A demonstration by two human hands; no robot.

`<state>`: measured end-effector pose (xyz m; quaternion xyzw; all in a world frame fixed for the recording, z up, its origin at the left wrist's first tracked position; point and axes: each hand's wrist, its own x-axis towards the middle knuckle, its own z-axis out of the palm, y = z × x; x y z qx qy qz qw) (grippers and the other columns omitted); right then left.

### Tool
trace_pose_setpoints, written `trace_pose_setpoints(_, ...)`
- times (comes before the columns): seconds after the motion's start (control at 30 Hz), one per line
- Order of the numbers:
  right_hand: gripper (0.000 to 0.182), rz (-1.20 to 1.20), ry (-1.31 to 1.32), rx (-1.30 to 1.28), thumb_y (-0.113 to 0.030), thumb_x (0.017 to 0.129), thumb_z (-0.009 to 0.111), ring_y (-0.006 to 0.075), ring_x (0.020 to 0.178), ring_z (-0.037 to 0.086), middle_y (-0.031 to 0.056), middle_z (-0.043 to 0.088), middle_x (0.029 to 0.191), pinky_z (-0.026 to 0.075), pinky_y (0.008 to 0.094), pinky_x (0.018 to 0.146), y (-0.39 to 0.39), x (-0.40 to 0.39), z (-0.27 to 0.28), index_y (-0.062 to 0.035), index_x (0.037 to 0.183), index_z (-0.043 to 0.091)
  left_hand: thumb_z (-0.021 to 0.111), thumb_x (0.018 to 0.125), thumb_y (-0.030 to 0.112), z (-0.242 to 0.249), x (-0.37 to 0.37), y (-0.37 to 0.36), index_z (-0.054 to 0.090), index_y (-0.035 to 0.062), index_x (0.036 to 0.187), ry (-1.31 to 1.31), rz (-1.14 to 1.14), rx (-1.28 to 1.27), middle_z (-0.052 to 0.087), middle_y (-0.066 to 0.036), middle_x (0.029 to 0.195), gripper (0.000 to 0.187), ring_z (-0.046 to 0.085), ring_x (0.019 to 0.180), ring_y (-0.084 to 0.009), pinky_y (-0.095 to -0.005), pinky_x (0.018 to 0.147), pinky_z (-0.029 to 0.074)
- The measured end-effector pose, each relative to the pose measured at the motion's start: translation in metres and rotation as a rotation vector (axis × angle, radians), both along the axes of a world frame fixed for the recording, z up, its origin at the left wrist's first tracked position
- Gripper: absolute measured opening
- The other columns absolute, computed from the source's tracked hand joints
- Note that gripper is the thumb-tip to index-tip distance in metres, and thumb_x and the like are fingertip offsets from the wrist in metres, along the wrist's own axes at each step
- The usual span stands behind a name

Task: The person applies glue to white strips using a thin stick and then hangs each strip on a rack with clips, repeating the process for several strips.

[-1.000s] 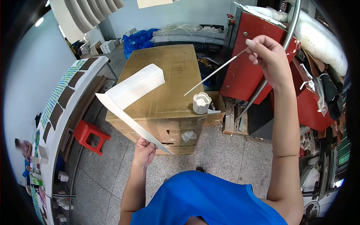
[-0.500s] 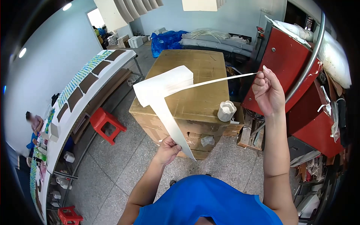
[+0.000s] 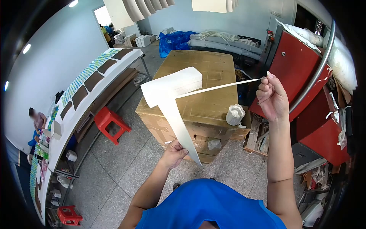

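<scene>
A stack of white sheets (image 3: 187,79) lies on a large brown cardboard box (image 3: 209,61). From its left part a white strip (image 3: 176,124) slants down over the box's front edge. My left hand (image 3: 174,154) pinches this strip near its lower end. My right hand (image 3: 273,95), raised right of the box, has thumb and fingers closed on the end of a thin white cord-like piece (image 3: 225,86), which runs taut to the stack. Near the box's right front corner stands a whitish cup (image 3: 235,114).
Red stools (image 3: 110,124) stand on the floor at left. A long white table (image 3: 72,126) holds brown panels and blue-green pieces, with a person (image 3: 37,119) behind it. Red cabinets (image 3: 291,68) and a metal pipe (image 3: 318,72) are at right. A blue bag (image 3: 173,42) lies behind.
The view has shifted slightly, so most things sit a little further right. Both hands keep their holds, and the thin piece is still stretched between the right hand and the stack.
</scene>
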<state>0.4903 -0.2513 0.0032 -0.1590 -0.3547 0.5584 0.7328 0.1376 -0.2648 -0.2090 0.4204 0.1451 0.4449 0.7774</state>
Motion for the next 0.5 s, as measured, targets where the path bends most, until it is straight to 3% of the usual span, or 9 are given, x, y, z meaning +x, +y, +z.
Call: trace_pose_setpoints(0.5, 0.011, -0.009, 0.029, -0.039, -0.012, 0.099, 0.060, 0.0074, 0.067, 0.064, 0.0059, 0.070, 0.083, 0.052, 0.0202, 0.059, -0.0004, -0.0034, -0.0076, -0.0029, 0.097, 0.065, 0.070, 0.090, 0.007, -0.0008, 0.0025, -0.0026, 0.064, 0.0052, 0.108, 0.000, -0.025, -0.013, 0.069, -0.011, 0.098, 0.019, 0.063, 0.087, -0.0179, -0.0300, 0.075, 0.048)
